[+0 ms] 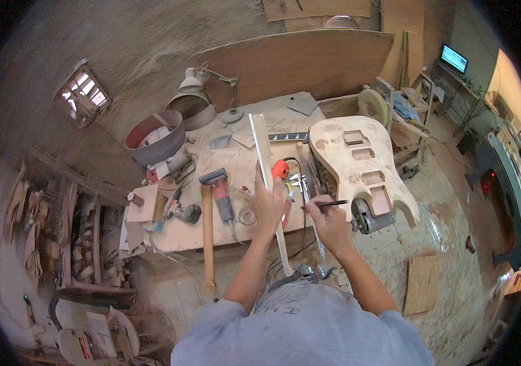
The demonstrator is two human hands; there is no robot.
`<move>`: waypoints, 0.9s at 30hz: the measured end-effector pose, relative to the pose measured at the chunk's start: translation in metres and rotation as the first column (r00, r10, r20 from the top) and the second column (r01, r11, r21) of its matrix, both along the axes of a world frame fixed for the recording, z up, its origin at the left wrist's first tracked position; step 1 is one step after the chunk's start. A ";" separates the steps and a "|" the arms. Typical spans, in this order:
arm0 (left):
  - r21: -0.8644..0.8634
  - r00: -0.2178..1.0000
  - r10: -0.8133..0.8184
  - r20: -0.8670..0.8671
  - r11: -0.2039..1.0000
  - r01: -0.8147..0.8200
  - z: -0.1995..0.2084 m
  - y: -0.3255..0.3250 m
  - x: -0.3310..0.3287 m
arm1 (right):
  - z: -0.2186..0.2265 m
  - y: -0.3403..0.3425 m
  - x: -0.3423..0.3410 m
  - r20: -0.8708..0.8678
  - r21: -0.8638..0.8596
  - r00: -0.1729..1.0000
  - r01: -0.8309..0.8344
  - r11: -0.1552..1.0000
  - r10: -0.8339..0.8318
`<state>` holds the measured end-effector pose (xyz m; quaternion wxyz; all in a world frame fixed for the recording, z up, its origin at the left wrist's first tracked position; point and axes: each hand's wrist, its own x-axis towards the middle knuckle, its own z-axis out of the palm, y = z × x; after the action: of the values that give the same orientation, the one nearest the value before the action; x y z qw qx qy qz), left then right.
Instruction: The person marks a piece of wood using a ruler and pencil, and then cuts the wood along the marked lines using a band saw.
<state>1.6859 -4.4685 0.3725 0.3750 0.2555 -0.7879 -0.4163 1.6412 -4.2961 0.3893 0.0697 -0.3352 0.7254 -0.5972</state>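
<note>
My left hand is closed around a long, narrow pale wooden piece. It stands nearly upright in the view, with its lower end close to my waist. Between the fingers of my right hand is a thin dark pencil-like stick, pointing right. An unpainted guitar body with several cut-out pockets lies just beyond that hand. Behind my left hand sits an orange tool, partly covered by the wood and fingers. A dark fretboard with light inlays lies farther back.
On the bench, left of my hands, lie a red-and-black power tool, a cordless drill and a long wooden bar overhanging the front edge. A desk lamp and a round drum stand at the back left.
</note>
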 end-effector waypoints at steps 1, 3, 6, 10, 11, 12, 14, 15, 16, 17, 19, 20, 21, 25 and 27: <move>0.030 0.999 0.030 0.035 0.999 -0.031 -0.002 -0.007 0.004 | -0.011 -0.001 0.003 0.011 0.127 0.998 -0.067 0.990 0.066; 0.111 0.994 0.063 0.087 0.991 -0.073 -0.001 -0.015 0.010 | -0.038 0.000 0.012 0.004 0.224 0.998 -0.068 0.972 0.069; 0.048 0.984 0.160 0.073 0.985 -0.164 -0.016 -0.036 0.020 | -0.108 -0.003 0.013 -0.108 0.282 0.985 -0.097 0.954 0.132; -0.114 0.939 0.311 0.144 0.948 -0.297 -0.025 -0.034 0.029 | -0.192 0.003 -0.002 -0.119 0.390 0.984 -0.078 0.917 0.134; -0.028 0.938 0.308 0.161 0.951 -0.307 -0.030 -0.034 0.034 | -0.207 0.000 -0.007 -0.126 0.425 0.980 -0.086 0.901 0.153; 0.055 0.934 0.308 0.184 0.945 -0.322 -0.036 -0.036 0.043 | -0.218 -0.001 -0.009 -0.126 0.458 0.976 -0.101 0.883 0.177; 0.119 0.922 0.326 0.209 0.927 -0.355 -0.046 -0.034 0.062 | -0.227 -0.011 -0.013 -0.087 0.518 0.975 -0.130 0.845 0.203; 0.103 0.918 0.340 0.204 0.925 -0.365 -0.047 -0.031 0.068 | -0.232 -0.014 -0.019 -0.096 0.508 0.975 -0.126 0.852 0.202; 0.081 0.911 0.363 0.197 0.920 -0.384 -0.046 -0.028 0.073 | -0.235 -0.020 -0.024 -0.106 0.491 0.972 -0.131 0.861 0.209; 0.044 0.895 0.401 0.197 0.908 -0.416 -0.044 -0.023 0.076 | -0.240 -0.025 -0.032 -0.118 0.475 0.970 -0.135 0.870 0.215; -0.035 0.855 0.482 0.190 0.874 -0.485 -0.038 -0.014 0.080 | -0.248 -0.037 -0.051 -0.139 0.533 0.973 -0.081 0.842 0.182; 0.087 0.859 0.462 0.220 0.868 -0.489 -0.022 -0.006 0.083 | -0.250 -0.047 -0.056 -0.148 0.556 0.974 -0.061 0.829 0.172; 0.082 0.854 0.468 0.226 0.865 -0.496 -0.029 -0.003 0.085 | -0.252 -0.052 -0.066 -0.142 0.567 0.979 -0.040 0.822 0.146; -0.053 0.785 0.587 0.199 0.806 -0.589 -0.048 -0.007 0.125 | -0.228 -0.082 -0.077 0.000 0.489 0.984 -0.154 0.859 0.176; -0.067 0.737 0.634 0.235 0.767 -0.639 -0.049 -0.002 0.141 | -0.200 -0.079 -0.065 -0.083 0.454 0.985 -0.098 0.886 0.151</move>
<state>1.8268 -4.4710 0.3230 0.3924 0.5617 -0.6893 -0.2355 1.5766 -4.3754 0.1897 0.1409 -0.3901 0.8232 -0.3876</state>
